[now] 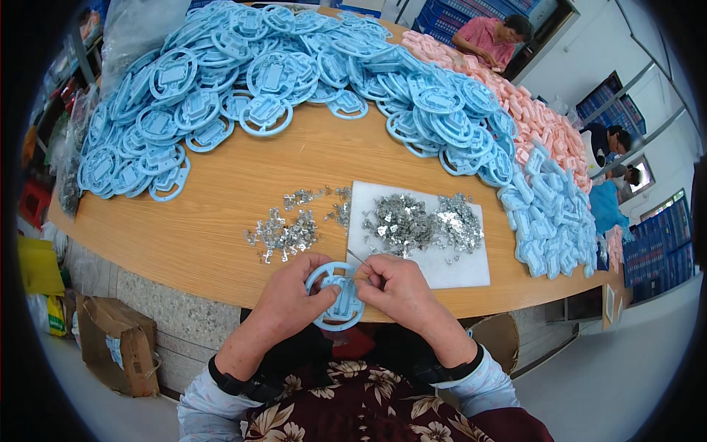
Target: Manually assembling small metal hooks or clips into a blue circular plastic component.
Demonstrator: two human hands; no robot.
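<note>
At the near edge of the table, my left hand (293, 291) grips the left side of a light-blue round plastic part (345, 302), its thumb lying across the inside. The part is ring-shaped with a moulded frame in the middle. My right hand (399, 286) is closed at the part's upper right side, fingers pinched round a thin metal tool (356, 257) whose end sticks out up and left. Exactly what the tool is I cannot make out. Beyond my hands, small silvery metal clips (291, 236) lie loose on the wood, and more metal clips (403, 223) are heaped on a white board (464, 274).
Stacked blue ring parts (269, 77) curve along the table's (213, 243) far side. Light-blue plastic pieces (549, 214) and pink pieces (545, 121) are piled at the right. A cardboard box (118, 342) stands on the floor at left. A person (490, 43) sits at the far end.
</note>
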